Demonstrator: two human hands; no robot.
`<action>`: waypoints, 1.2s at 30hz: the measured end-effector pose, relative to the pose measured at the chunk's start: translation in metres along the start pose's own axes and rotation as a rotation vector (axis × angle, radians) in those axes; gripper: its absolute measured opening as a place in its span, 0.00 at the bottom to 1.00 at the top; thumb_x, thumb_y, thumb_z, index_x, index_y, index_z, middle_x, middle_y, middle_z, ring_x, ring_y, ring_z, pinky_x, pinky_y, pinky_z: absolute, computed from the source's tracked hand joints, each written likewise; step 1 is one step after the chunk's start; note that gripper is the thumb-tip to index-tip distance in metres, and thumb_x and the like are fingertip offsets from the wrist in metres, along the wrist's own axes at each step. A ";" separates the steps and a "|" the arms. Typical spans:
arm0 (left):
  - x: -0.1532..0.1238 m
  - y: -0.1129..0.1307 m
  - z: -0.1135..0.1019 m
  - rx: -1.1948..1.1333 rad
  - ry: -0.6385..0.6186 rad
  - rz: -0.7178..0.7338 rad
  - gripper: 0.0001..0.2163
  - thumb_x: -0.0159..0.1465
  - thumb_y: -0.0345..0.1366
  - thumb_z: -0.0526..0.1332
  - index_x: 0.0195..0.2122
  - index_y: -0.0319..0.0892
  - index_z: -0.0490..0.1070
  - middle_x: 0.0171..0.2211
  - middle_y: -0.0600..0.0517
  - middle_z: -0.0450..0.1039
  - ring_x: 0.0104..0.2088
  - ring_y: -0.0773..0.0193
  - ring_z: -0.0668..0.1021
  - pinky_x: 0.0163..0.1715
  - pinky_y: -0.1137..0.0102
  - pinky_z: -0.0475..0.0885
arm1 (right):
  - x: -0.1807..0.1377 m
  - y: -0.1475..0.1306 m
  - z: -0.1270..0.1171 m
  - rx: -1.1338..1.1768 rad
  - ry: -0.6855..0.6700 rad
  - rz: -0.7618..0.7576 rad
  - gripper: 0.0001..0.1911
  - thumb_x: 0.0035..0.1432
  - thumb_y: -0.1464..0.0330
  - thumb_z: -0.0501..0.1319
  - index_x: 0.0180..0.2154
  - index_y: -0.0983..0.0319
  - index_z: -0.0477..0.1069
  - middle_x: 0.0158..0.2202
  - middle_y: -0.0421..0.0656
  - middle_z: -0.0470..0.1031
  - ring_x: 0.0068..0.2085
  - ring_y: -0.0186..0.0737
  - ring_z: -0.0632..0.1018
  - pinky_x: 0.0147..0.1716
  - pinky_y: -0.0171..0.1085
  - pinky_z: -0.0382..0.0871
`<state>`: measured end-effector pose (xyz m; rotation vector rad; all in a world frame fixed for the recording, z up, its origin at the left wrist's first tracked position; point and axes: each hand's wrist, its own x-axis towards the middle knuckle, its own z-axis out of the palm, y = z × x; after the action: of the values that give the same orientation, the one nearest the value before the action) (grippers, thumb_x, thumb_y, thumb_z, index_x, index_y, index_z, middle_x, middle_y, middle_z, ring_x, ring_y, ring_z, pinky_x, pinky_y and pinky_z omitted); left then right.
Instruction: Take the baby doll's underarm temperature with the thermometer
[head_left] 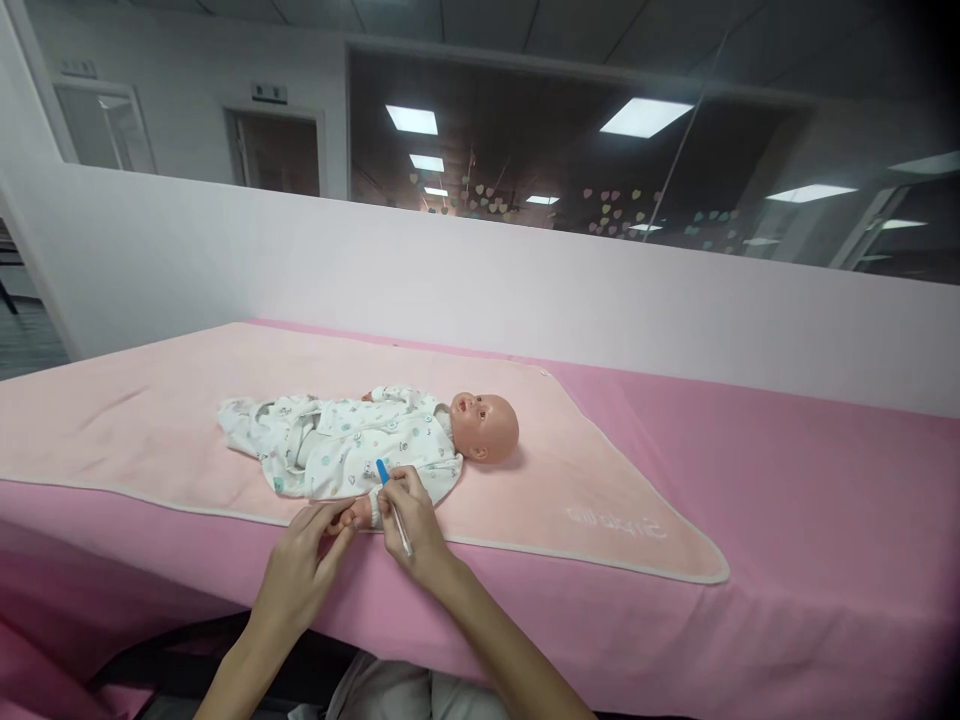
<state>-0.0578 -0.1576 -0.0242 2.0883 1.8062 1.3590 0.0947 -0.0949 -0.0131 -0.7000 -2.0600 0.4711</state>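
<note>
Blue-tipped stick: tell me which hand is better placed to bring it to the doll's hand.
Right, I'd judge: the right hand holds the stick close beside the doll's hand, while the left hand looks busy holding that hand.

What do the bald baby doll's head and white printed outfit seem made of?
The bald, rounded doll head: probably vinyl or hard plastic, smooth with a soft sheen. The white, printed outfit: apparently matte fabric, creased in loose folds.
</note>
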 end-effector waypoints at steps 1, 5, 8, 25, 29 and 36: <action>0.000 0.000 -0.001 -0.001 -0.004 -0.001 0.14 0.62 0.45 0.50 0.42 0.44 0.69 0.38 0.48 0.72 0.39 0.59 0.74 0.37 0.66 0.70 | 0.001 -0.001 -0.002 0.004 0.000 0.003 0.09 0.46 0.80 0.50 0.27 0.62 0.60 0.36 0.42 0.59 0.34 0.32 0.67 0.36 0.34 0.64; 0.001 -0.004 -0.005 -0.003 -0.042 0.088 0.14 0.62 0.42 0.51 0.46 0.45 0.67 0.41 0.49 0.72 0.41 0.59 0.74 0.39 0.67 0.71 | 0.008 -0.011 -0.020 0.048 -0.021 0.034 0.07 0.52 0.78 0.49 0.30 0.61 0.61 0.35 0.42 0.61 0.37 0.34 0.68 0.38 0.34 0.64; 0.000 -0.007 -0.005 0.021 0.002 0.254 0.15 0.63 0.37 0.52 0.50 0.46 0.64 0.47 0.48 0.69 0.47 0.59 0.71 0.44 0.65 0.69 | 0.014 -0.019 -0.035 0.075 -0.108 0.005 0.07 0.58 0.74 0.46 0.34 0.61 0.60 0.37 0.42 0.64 0.41 0.35 0.68 0.41 0.35 0.63; 0.001 -0.007 -0.004 0.212 0.044 0.496 0.16 0.63 0.35 0.52 0.53 0.44 0.62 0.46 0.48 0.70 0.46 0.61 0.72 0.45 0.68 0.70 | 0.015 -0.016 -0.045 -0.091 -0.395 -0.209 0.09 0.47 0.76 0.54 0.30 0.59 0.56 0.29 0.37 0.64 0.31 0.33 0.67 0.33 0.32 0.61; 0.002 -0.007 -0.003 0.254 0.042 0.492 0.15 0.63 0.36 0.52 0.51 0.44 0.64 0.45 0.49 0.71 0.44 0.62 0.73 0.43 0.70 0.71 | 0.012 -0.012 -0.039 -0.102 -0.391 -0.200 0.09 0.49 0.76 0.54 0.29 0.59 0.54 0.29 0.37 0.62 0.31 0.33 0.66 0.31 0.31 0.61; 0.004 -0.006 0.003 0.262 0.115 0.456 0.14 0.63 0.41 0.52 0.46 0.43 0.68 0.41 0.49 0.74 0.40 0.63 0.75 0.40 0.71 0.72 | 0.008 -0.005 -0.030 -0.142 -0.362 -0.232 0.09 0.52 0.77 0.51 0.28 0.59 0.52 0.29 0.38 0.64 0.33 0.33 0.65 0.35 0.32 0.61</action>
<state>-0.0609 -0.1507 -0.0268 2.7452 1.6919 1.4192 0.1149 -0.0916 0.0108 -0.4717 -2.4997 0.3383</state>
